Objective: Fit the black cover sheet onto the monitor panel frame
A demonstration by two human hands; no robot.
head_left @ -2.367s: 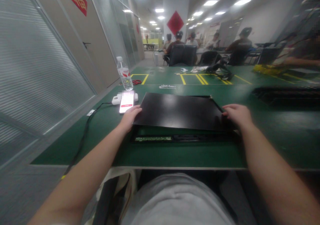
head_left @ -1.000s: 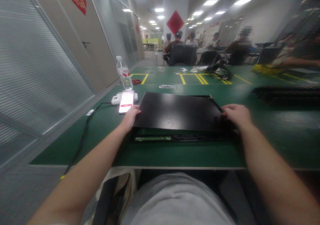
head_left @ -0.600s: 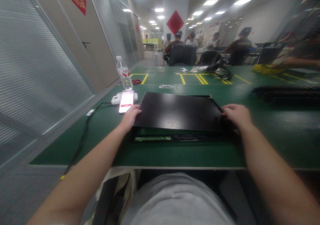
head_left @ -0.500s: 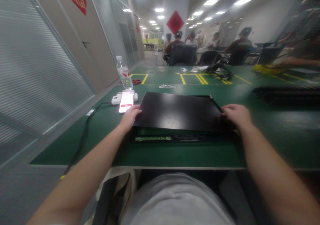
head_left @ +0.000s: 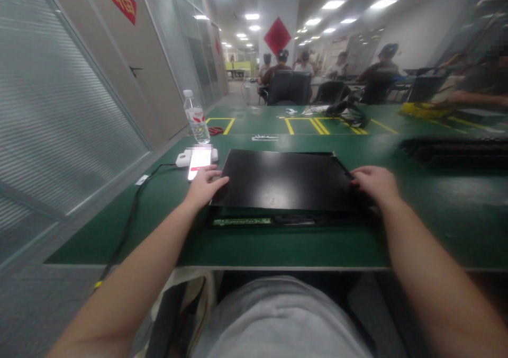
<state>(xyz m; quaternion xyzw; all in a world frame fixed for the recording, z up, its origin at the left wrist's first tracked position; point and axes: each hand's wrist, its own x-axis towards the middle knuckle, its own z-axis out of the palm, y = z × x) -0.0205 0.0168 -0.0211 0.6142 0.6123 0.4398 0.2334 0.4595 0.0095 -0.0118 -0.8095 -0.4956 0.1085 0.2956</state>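
Note:
A flat black panel (head_left: pixel 283 180) lies on a black frame on the green table (head_left: pixel 278 247). A green circuit strip (head_left: pixel 242 222) shows along the frame's near edge, under the panel. My left hand (head_left: pixel 204 186) rests on the panel's left corner with its fingers stretched flat. My right hand (head_left: pixel 375 183) is curled over the panel's right edge and grips it.
A lit phone (head_left: pixel 199 160) and a white charger block (head_left: pixel 183 159) with a black cable (head_left: pixel 130 215) lie left of the panel. A water bottle (head_left: pixel 196 117) stands behind them. Black trays (head_left: pixel 456 151) lie at the right. Several people (head_left: pixel 283 66) sit at the far tables.
The panel's near edge has come down closer to the frame. My left hand has shifted from holding the left edge to lying flat on top of the corner.

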